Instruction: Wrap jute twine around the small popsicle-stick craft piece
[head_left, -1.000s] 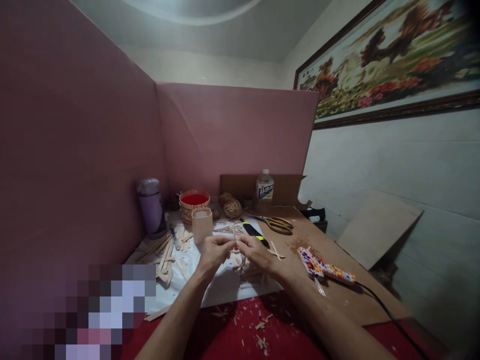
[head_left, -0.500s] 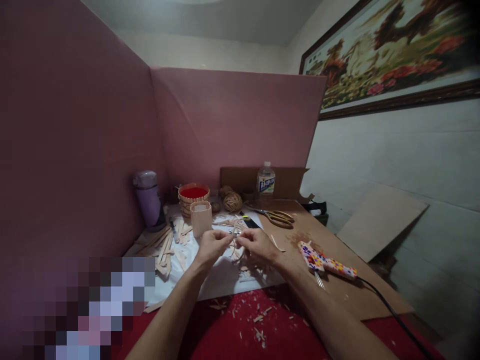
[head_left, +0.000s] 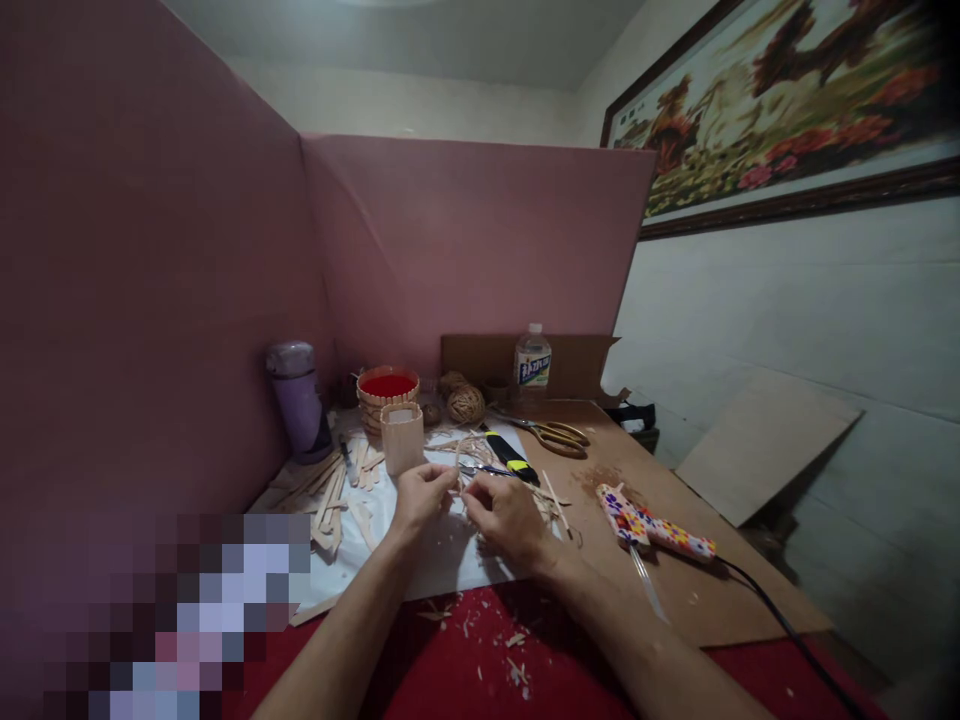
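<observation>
My left hand point(head_left: 426, 494) is closed in a pinch on a thin pale strip point(head_left: 458, 455) that stands up from its fingertips. Right beside it, my right hand point(head_left: 510, 518) has thumb and fingers drawn together; what lies in them, if anything, is too small to tell. Just beyond the hands rests a black and yellow utility knife point(head_left: 511, 457), with a slim metal tool point(head_left: 484, 470) in front of it, partly hidden. To the left of my left hand, a small cup made of wooden sticks point(head_left: 403, 445) stands upright. Pale shavings lie beneath the right hand.
Behind are a stick-sided basket with red inside point(head_left: 388, 400), a twine ball point(head_left: 466, 404) and a clear bottle point(head_left: 533, 365). Gold-handled shears point(head_left: 561, 438) and a flowery glue gun point(head_left: 652, 527) with a cord lie right. Wooden sticks point(head_left: 328, 510) and a purple bottle point(head_left: 298, 410) are left.
My right hand has dropped slightly and its fingers have parted from the left fingertips. More of the utility knife shows behind it. My left hand has shifted a little left.
</observation>
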